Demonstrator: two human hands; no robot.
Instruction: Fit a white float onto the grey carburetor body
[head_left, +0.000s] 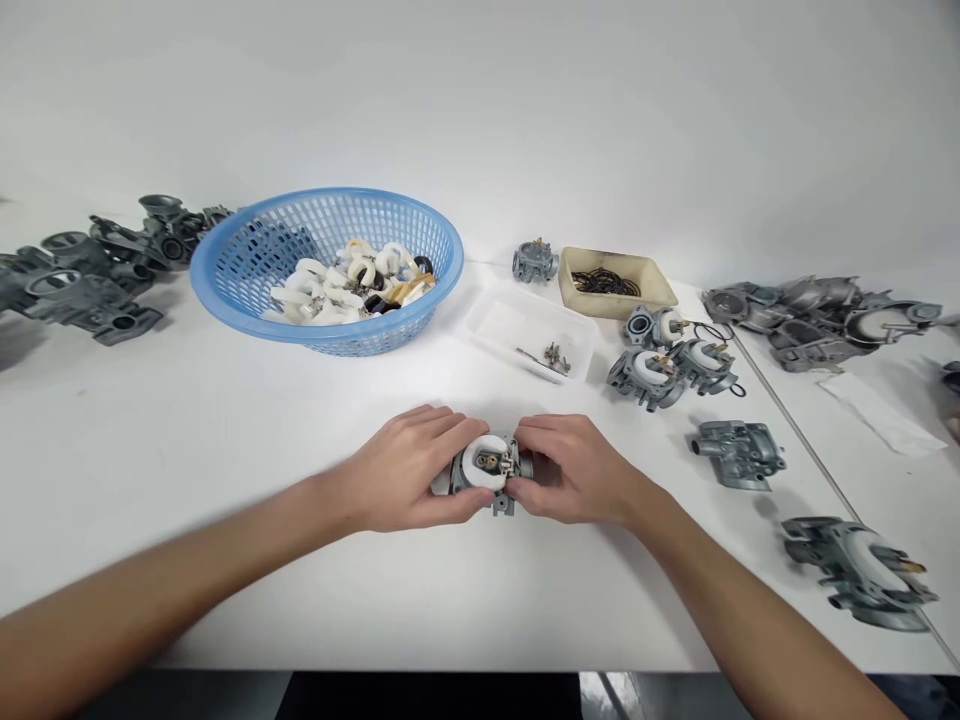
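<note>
Bare forearms [247, 560] reach over the table's front edge [450, 666] toward a metal carburetor body [504, 502], white tabletop [247, 440] running before it and leftward. Left hand [420, 468] and right hand [574, 468] are clamped on the body's opposite sides — fingers [465, 432] and thumbs [534, 491] closed against it, beside its white float [470, 465]. To its right lie similar bodies [739, 453], behind it a translucent tray [506, 325] — beyond, to its left, a blue basket [360, 213].

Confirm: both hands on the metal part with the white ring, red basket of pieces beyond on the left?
Wrong colour: the basket is blue, per the head view. The rest stands: left hand and right hand on the metal part with its white ring.
</note>
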